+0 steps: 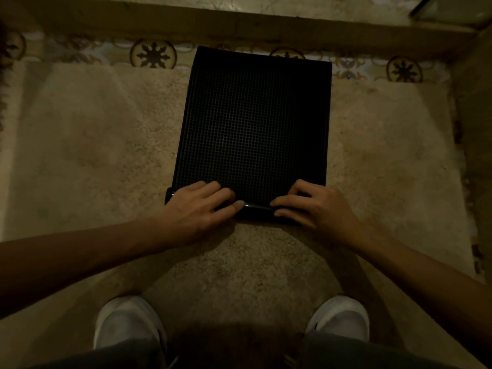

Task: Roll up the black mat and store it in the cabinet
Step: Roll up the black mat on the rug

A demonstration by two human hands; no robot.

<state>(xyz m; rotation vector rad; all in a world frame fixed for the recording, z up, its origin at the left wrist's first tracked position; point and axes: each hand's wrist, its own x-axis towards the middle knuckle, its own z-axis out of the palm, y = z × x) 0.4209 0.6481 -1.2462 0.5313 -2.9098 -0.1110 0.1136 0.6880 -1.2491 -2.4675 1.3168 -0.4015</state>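
The black mat (253,123), with a fine grid pattern, lies flat on a beige rug in front of me. Its near edge is curled over into a thin roll. My left hand (202,206) presses on the left part of that rolled edge, fingers bent over it. My right hand (314,206) grips the right part of the same edge, thumb tucked under the fold. The far end of the mat reaches onto the patterned floor tiles. No cabinet is in view.
The beige rug (93,155) covers most of the floor. Patterned tiles (153,54) run along its far side, below a raised stone step (239,25). A glass edge (450,9) shows top right. My two white shoes (127,323) stand at the bottom.
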